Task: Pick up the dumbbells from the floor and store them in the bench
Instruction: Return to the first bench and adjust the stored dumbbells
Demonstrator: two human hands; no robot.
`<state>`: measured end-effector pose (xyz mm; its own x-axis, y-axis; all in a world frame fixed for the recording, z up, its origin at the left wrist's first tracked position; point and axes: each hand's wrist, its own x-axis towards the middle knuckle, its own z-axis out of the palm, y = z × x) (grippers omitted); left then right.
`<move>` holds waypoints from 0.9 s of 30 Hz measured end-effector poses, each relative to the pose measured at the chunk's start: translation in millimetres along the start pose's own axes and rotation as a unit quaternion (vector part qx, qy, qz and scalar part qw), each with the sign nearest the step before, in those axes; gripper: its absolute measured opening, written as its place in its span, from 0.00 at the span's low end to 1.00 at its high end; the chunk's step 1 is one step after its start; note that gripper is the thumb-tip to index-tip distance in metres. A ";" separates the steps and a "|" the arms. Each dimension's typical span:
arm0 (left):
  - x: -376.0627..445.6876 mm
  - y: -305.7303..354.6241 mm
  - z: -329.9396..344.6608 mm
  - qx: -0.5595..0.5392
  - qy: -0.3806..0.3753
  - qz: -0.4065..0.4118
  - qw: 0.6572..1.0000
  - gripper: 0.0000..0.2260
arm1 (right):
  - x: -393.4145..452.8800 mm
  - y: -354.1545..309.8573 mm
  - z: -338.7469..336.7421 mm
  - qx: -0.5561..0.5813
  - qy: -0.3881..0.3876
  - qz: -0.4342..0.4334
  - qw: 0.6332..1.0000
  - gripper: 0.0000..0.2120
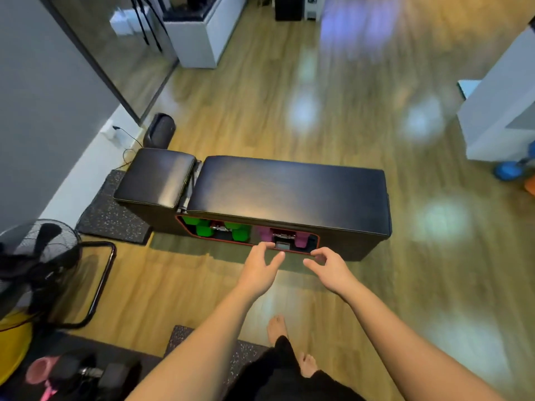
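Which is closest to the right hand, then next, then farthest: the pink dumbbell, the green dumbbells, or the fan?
From the right hand:
1. Pink dumbbell, inside the bench, just above the hand.
2. Green dumbbells, at the opening's left end.
3. Fan, far left on the floor.

Glossy wood floor point(289, 105) caught soft light patches; a grey wall point(34, 111), mirror point(115, 47) and white cabinet point(199, 39) stood behind.
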<state>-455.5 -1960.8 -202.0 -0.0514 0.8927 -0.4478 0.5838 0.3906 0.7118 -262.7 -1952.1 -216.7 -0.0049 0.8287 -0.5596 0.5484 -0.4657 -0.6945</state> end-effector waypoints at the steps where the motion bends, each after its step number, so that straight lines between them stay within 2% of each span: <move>1: 0.2 1.9 -0.5 0.007 -0.003 0.007 1.000 0.20 | -0.2 -1.7 -1.9 0.002 0.001 -0.002 1.000 0.19; 9: 31.0 22.4 11.1 0.005 -0.019 0.025 0.999 0.17 | 16.0 -7.6 -45.7 -0.001 0.027 -0.018 0.999 0.15; 14: 39.2 48.1 43.3 0.007 -0.037 0.026 0.999 0.16 | 18.6 8.3 -83.7 0.027 0.061 -0.021 0.998 0.13; 17: 48.5 70.9 66.2 0.001 -0.043 0.039 0.998 0.13 | 26.3 26.2 -115.6 0.036 0.055 -0.024 0.998 0.11; 21: 70.0 118.6 98.6 -0.018 -0.002 0.059 0.998 0.09 | 45.2 48.9 -180.3 0.029 0.056 -0.038 0.997 0.09; 27: 102.9 207.6 162.8 -0.075 0.083 0.057 0.992 0.13 | 82.0 73.5 -298.6 0.009 0.034 -0.100 0.994 0.09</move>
<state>-207.6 -1824.5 -188.4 -0.1326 0.9528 -0.2730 0.4674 0.3030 0.8305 26.9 -1825.7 -178.6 -0.0551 0.9238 -0.3789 0.5270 -0.2954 -0.7969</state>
